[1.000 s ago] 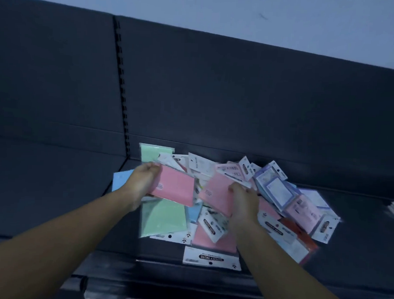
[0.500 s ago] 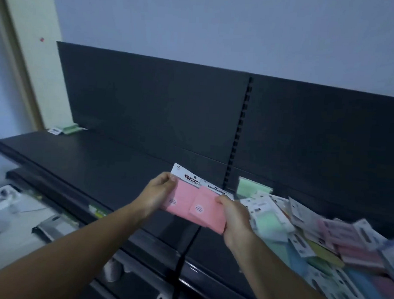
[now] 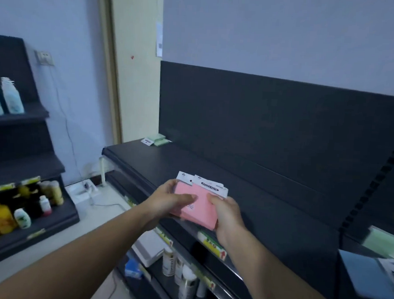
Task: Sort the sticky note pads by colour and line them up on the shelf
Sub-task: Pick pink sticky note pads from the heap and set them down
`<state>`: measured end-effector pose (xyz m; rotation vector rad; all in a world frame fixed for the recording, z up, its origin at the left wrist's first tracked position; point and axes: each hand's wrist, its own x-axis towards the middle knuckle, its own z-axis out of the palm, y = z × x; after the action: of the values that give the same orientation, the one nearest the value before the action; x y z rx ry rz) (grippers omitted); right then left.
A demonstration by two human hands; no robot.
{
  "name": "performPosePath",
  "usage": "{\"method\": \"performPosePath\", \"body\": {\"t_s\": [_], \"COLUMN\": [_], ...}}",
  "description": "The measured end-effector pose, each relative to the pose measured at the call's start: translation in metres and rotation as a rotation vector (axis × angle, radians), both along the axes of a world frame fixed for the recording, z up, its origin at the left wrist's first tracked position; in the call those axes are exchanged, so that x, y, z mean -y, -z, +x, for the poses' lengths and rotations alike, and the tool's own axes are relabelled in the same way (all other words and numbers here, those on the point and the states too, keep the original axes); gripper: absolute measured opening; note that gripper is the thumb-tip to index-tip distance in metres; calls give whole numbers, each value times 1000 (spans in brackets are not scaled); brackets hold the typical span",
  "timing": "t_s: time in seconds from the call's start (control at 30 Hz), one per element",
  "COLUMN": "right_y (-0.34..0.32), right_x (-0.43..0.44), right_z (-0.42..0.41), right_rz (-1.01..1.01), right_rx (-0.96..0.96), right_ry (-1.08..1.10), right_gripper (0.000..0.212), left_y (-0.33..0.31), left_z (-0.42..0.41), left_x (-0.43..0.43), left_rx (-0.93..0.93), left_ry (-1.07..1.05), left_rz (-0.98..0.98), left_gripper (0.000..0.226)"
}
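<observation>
pink pads (image 3: pixel 199 209), at least two by the count of white header cards, are overlapped and held between both hands over the front part of the dark shelf (image 3: pixel 213 163); whether their near edge touches the board cannot be told. the left hand (image 3: pixel 166 200) grasps the left side, thumb laid across the pink face and fingers underneath. the right hand (image 3: pixel 228 215) grasps the right and near edge, fingers curled round it. at the far left end of the shelf, close to the back panel (image 3: pixel 260 120), a small green stack (image 3: pixel 158 140) lies flat with a white card end showing beside it. it reads as the one colour group already placed. the pink pads are well apart from it and not yet laid down. at the right edge of the view a blue pad (image 3: pixel 364 275) and a pale green pad (image 3: pixel 382 241) show, both cut off by the frame and lying loose at different angles, so they are judged unsorted. progress is judged early: green begun, pink in hand, blue and more green waiting. how many pads remain beyond the frame cannot be told, and no lined-up row beyond the green stack is visible yet.
</observation>
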<state>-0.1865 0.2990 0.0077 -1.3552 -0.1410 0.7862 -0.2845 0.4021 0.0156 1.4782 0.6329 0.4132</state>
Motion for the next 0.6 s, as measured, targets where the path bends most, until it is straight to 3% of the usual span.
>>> {"method": "performPosePath", "body": {"t_s": [0.1,0.37,0.6], "right_y": [4,17,43], "right_x": [-36,-119,-206], "right_z": [-14,-1,59], "right_rz": [-21,-96,-178], "right_rx": [14,91,108], "right_ry": [-18,-54,-58], "right_gripper": [27,20,21], "left_y": [10,35,50], "left_z": [-13,1,58], "left_x": [-36,-123,-214], "left_rx": [11,9,-161], "left_ry": [-61,-31,-163], "left_rz": [-37,-76,-36], "left_gripper": [48,38,17]}}
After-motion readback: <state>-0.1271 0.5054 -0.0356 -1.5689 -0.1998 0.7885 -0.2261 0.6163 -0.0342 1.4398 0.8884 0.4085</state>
